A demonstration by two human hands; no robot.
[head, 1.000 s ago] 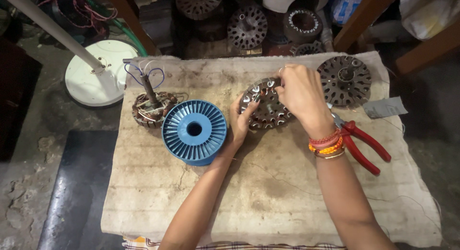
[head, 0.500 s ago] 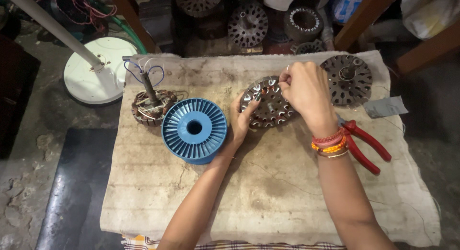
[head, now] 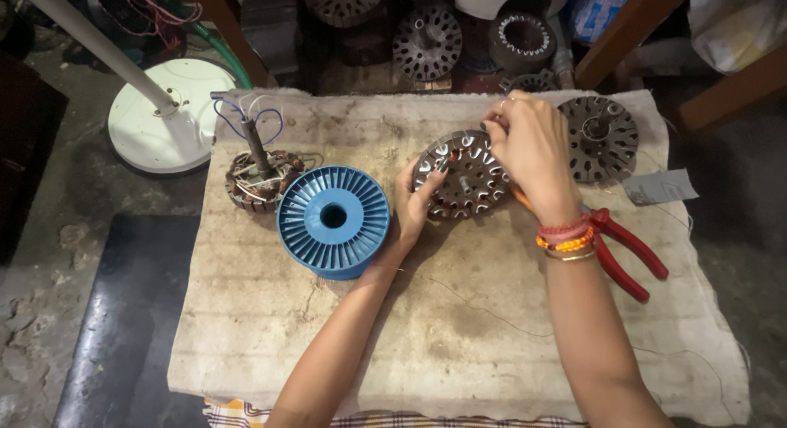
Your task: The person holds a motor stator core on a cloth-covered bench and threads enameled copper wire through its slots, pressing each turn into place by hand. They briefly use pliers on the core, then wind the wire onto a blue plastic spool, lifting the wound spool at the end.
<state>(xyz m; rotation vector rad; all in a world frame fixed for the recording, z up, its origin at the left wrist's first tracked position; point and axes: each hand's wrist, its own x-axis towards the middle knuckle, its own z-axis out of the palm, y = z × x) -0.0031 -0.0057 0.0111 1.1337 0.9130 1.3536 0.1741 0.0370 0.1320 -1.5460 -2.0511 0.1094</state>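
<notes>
A round slotted metal stator [head: 464, 175] with some copper winding stands tilted on a worn slab. My left hand [head: 416, 202] grips its lower left rim. My right hand [head: 533, 149], with red and orange bangles at the wrist, rests over its upper right edge, fingertips pinched at the rim; what they pinch is too small to tell. A blue plastic spool [head: 333, 220] lies flat just left of my left hand.
Red-handled pliers [head: 623, 249] lie right of my right wrist. A second bare stator disc [head: 600, 138] and a grey paper scrap [head: 660, 186] sit at the slab's right. A wound stator with a shaft [head: 261, 175] sits left. A white fan base [head: 161, 125] stands on the floor.
Both hands stay on the stator; the fingers of my right hand have shifted slightly along its upper rim. Nothing else has moved.
</notes>
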